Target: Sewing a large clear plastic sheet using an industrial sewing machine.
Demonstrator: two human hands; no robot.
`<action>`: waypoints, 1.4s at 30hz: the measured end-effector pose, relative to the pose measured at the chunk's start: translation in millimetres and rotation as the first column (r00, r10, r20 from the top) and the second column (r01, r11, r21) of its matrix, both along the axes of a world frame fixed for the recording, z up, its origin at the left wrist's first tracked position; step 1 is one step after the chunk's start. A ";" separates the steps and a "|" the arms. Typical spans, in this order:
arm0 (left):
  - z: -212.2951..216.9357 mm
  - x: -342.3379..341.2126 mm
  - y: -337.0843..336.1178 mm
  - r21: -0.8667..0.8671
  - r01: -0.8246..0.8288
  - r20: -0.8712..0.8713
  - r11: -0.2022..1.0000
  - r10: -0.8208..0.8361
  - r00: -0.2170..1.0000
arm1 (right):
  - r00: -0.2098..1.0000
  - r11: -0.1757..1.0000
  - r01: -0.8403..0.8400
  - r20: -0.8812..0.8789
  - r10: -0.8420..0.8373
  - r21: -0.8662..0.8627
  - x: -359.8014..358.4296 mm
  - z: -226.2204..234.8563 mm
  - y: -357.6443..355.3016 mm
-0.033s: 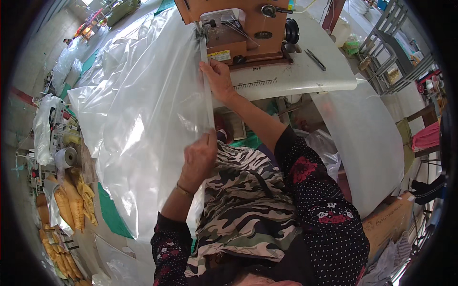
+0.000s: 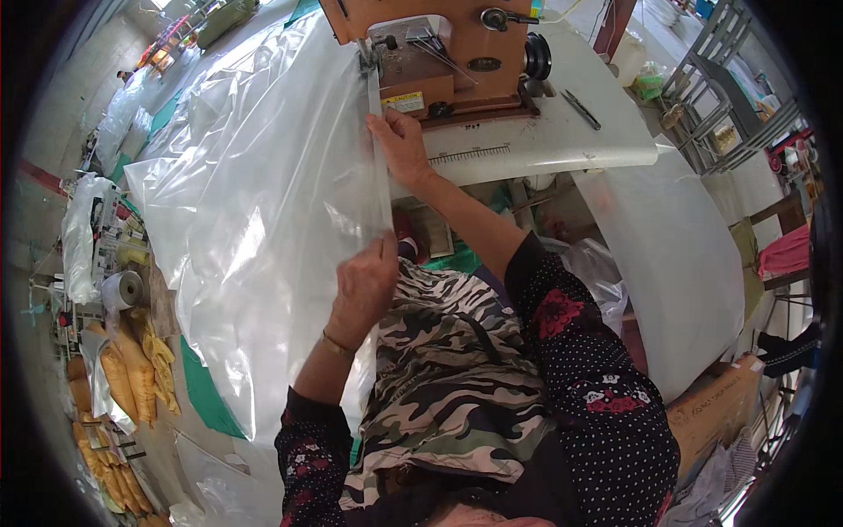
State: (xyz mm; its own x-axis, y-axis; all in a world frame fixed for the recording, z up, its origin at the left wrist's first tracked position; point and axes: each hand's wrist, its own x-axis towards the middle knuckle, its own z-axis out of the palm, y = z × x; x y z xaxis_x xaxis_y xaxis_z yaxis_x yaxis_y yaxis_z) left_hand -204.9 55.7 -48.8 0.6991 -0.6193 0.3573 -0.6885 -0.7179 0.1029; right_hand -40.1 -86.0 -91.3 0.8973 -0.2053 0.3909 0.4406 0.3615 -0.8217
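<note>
Clear plastic bag (image 2: 263,202) — edge between both hands — empty.

A roll of white tape (image 2: 123,288) sits at the far left, with a row of yellow filled bags (image 2: 123,373) stacked just below it. A green mat (image 2: 208,400) lies on the floor nearby. A cardboard box (image 2: 716,408) stands at the lower right. Metal racks (image 2: 733,97) stand at the upper right, near a pink cloth (image 2: 784,250).
</note>
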 end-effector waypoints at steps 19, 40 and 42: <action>30.3 147.2 -54.9 -0.131 -0.269 0.222 0.954 0.292 0.930 | 0.913 0.811 0.406 0.156 -0.377 -0.422 -16.3 17.7 -13.0; -5.3 91.5 -40.2 -0.182 -0.348 0.139 0.920 0.374 0.917 | 0.598 0.029 0.799 0.789 -0.137 -0.601 3.3 39.2 -58.3; -3.8 101.1 -38.6 -0.195 -0.331 0.157 0.923 0.362 0.919 | 0.605 0.060 0.795 0.782 -0.152 -0.603 6.5 40.9 -58.2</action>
